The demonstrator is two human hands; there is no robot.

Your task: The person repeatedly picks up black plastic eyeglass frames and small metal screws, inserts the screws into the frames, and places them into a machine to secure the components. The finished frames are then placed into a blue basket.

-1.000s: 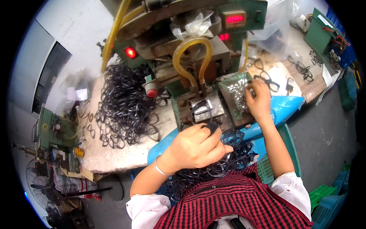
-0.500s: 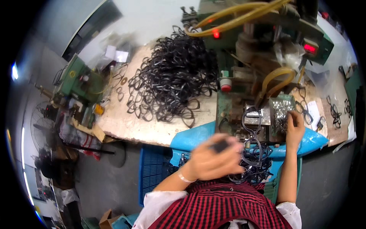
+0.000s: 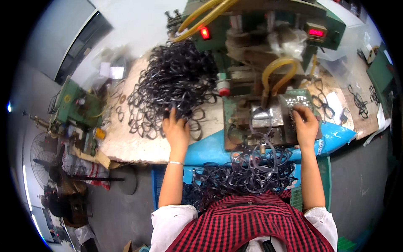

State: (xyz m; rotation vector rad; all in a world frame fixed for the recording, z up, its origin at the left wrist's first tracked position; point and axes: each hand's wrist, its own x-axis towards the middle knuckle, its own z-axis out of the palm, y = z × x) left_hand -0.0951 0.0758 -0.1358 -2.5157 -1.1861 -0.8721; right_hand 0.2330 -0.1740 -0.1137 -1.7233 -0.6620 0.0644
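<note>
My left hand (image 3: 175, 130) reaches to the front edge of a big heap of black eyeglass frames (image 3: 180, 75). Its fingers are spread, with the tips on the frames. At the press, my right hand (image 3: 306, 126) is closed, fingertips bent together over a tray of small shiny metal parts (image 3: 297, 99). What those fingers pinch is too small to make out. Between the hands, a dark eyeglass frame (image 3: 275, 161) stands upright at the metal block (image 3: 272, 116) of the press. More eyeglass frames (image 3: 226, 178) lie piled on the blue sheet before me.
The green press (image 3: 277, 17) has a red button (image 3: 224, 91), yellow hoses (image 3: 279, 63) and a lit red display (image 3: 315, 32). A smaller green machine (image 3: 77, 103) and a fan (image 3: 44, 157) stand left. Loose frames (image 3: 357, 103) lie at the right.
My left hand has swung from in front of the press, away to the left, onto the heap. My right hand stays at the metal parts. The view has shifted.
</note>
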